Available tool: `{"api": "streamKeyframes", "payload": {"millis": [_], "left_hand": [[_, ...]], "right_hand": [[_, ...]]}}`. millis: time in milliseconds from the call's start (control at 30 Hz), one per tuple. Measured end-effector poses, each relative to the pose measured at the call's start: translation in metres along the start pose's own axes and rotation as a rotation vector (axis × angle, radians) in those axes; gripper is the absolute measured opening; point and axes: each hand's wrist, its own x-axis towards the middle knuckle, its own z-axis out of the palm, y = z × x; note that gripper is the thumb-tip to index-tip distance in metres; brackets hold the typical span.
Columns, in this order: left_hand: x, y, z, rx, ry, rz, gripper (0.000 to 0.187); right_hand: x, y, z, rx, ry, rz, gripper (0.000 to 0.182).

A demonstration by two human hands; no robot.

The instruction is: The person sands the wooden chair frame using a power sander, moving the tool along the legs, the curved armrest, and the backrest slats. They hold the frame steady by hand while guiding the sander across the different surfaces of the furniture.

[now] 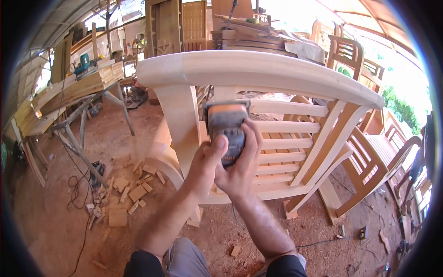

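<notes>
The sander [226, 123] is held in the middle, on the chair back [180, 122], by both hands, likely to keep it steady. The left hand's [203, 159] thumb is pressed on it, other fingers hidden; the right hand's [240, 177] fingers are curled round its side. At 12 o'clock, the way is blocked by the top rail [258, 67]. Wood bits [117, 218] are strewn at 8.

Black sleeves [144, 264], gray trousers [186, 259]

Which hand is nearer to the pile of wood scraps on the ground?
The left. The left hand holds the left of the sander, above and right of the wood scraps; the right hand holds the sander's right side, farther off.
</notes>
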Motion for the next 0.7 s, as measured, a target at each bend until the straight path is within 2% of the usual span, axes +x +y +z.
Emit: {"api": "streamKeyframes", "payload": {"millis": [200, 300, 467, 533, 700], "left_hand": [[0.014, 0.022, -0.001, 0.043, -0.041, 0.103, 0.075], [0.006, -0.008, -0.016, 0.012, 0.028, 0.048, 0.076], [-0.023, -0.036, -0.022, -0.044, 0.019, -0.067, 0.072], [-0.023, -0.031, -0.017, -0.053, 0.014, -0.051, 0.068], [0.007, 0.008, -0.009, -0.017, 0.026, 0.057, 0.072]], "right_hand": [[0.026, -0.007, 0.008, 0.07, 0.086, -0.063, 0.084], [0.009, -0.006, 0.009, 0.049, 0.021, -0.016, 0.083], [-0.047, -0.003, 0.003, 0.018, -0.055, 0.109, 0.08], [-0.04, -0.004, 0.005, 0.021, -0.04, 0.092, 0.08], [0.017, -0.012, 0.011, 0.057, 0.056, -0.017, 0.081]]}}
